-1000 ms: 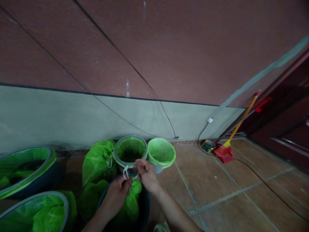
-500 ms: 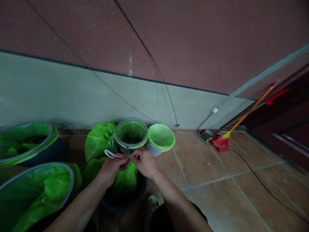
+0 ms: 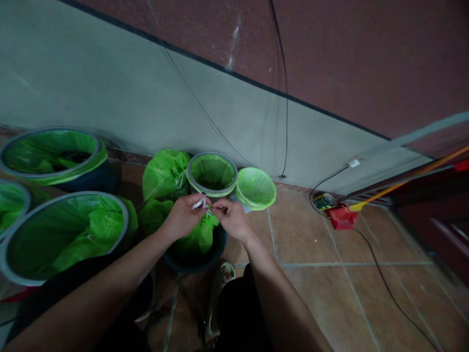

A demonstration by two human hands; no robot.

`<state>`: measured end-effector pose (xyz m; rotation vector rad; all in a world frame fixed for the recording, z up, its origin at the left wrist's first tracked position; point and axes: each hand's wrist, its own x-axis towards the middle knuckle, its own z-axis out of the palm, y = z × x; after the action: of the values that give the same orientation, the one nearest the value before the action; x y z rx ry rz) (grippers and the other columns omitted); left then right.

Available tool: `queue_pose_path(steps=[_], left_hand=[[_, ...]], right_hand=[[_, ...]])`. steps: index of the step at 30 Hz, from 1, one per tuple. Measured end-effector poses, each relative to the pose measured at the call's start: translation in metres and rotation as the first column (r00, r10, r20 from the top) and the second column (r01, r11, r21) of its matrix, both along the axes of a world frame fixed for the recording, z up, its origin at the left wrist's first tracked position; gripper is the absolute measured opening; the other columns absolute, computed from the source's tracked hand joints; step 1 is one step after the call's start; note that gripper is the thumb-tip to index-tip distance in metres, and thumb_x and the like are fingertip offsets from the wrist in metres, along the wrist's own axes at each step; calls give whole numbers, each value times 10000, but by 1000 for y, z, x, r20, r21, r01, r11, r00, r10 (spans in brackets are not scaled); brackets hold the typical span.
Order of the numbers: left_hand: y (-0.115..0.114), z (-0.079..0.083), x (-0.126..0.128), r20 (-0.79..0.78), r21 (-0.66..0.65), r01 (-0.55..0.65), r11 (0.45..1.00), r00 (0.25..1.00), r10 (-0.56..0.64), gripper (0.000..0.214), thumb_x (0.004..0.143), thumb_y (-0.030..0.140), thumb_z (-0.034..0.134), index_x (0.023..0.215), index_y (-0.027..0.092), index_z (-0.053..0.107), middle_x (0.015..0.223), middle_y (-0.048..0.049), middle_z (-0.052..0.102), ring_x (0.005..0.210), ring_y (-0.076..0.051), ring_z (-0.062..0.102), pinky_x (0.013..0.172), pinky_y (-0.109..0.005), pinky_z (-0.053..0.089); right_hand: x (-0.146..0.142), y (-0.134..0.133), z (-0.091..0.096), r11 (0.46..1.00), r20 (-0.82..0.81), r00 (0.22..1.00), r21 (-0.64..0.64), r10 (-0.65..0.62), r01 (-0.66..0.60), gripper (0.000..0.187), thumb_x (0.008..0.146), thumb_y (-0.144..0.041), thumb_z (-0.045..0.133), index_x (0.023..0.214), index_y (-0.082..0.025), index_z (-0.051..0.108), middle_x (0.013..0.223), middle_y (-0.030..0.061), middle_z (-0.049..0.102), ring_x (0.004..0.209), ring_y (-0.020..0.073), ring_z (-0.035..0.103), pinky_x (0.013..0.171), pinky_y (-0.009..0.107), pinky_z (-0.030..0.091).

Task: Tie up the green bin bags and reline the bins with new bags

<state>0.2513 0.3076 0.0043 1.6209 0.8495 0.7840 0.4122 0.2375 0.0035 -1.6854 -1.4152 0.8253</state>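
My left hand (image 3: 184, 215) and my right hand (image 3: 230, 219) meet over a dark bin (image 3: 194, 256) that holds a gathered green bag (image 3: 200, 235). Both hands pinch the bag's white drawstring (image 3: 200, 203) between closed fingers, the cord bunched between them. Just beyond the hands stands a grey-rimmed bin lined in green (image 3: 211, 173), and to its right a smaller bin with a green liner (image 3: 255, 187). A tied, full green bag (image 3: 164, 171) leans against the wall to the left of them.
Three larger green-lined bins stand at the left (image 3: 54, 156) (image 3: 62, 234) (image 3: 10, 205). A red dustpan with a long orange-yellow handle (image 3: 342, 215) lies at the right by the wall, near a black cable (image 3: 381, 274) running over the tiled floor. My dark-clothed legs and sandals are below.
The view has tilted down and the bins sit higher in the picture. My hands have drawn closer together on the white drawstring, and the loop that stuck out to the left is now bunched between them.
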Motion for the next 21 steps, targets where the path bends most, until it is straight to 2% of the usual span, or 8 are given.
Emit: queue_pose_path(steps=[3,6,9,11,14,16,18,21], left_hand=[[-3,2,0,-18,108,16,994,1000,-14,196,754,191,573,871,180,729,836,-20,728,779,-163,662,749,-275,524],[-8,4,1,2,158,-23,987,1000,23,218,784,198,561,914,179,734,960,-49,746,841,-169,684,777,-278,543],[-11,5,2,23,138,-107,985,994,105,210,809,235,576,936,174,730,992,-60,752,838,-167,692,768,-275,555],[-11,4,1,19,117,-144,983,990,143,200,809,262,599,930,171,729,982,-61,758,807,-164,693,745,-271,559],[-7,2,-1,-3,90,-130,987,991,131,180,800,291,622,876,168,729,884,-48,764,735,-161,691,700,-265,554],[-4,0,-2,-26,60,-81,995,996,83,182,800,307,618,833,169,733,791,-35,760,687,-162,687,670,-261,544],[-2,-3,-2,-70,40,-21,999,997,24,202,807,322,604,807,173,741,754,-31,762,677,-164,687,657,-256,531],[1,-10,-2,-194,75,44,996,981,-29,238,833,318,555,783,178,740,755,-31,767,686,-160,675,655,-249,503]], right_hand=[[-2,4,-2,999,-47,998,21,-31,32,207,858,-265,559,947,-181,726,880,17,722,753,144,618,729,261,471],[-7,6,2,1000,-166,986,-11,-4,2,226,856,-279,540,932,-179,728,829,3,695,693,126,588,658,236,460],[-13,7,10,994,-346,938,-89,28,-63,230,839,-337,575,900,-177,729,769,-13,661,598,95,528,574,211,430],[-15,6,14,990,-437,900,-122,8,-68,241,818,-379,616,887,-176,727,733,-18,648,559,82,497,534,200,403],[-15,4,13,990,-480,876,-135,-39,-30,249,786,-408,665,833,-169,718,686,-18,638,539,78,481,508,195,368],[-13,4,8,989,-448,892,-149,-59,-9,239,789,-398,667,803,-164,715,694,-11,655,549,81,492,521,200,375],[-11,5,3,985,-344,936,-169,-80,22,216,820,-358,634,782,-161,713,700,-5,669,559,91,511,544,212,392],[-10,5,-1,977,-19,996,-197,-83,78,188,862,-242,569,791,-166,725,738,10,703,654,129,600,629,238,441]])
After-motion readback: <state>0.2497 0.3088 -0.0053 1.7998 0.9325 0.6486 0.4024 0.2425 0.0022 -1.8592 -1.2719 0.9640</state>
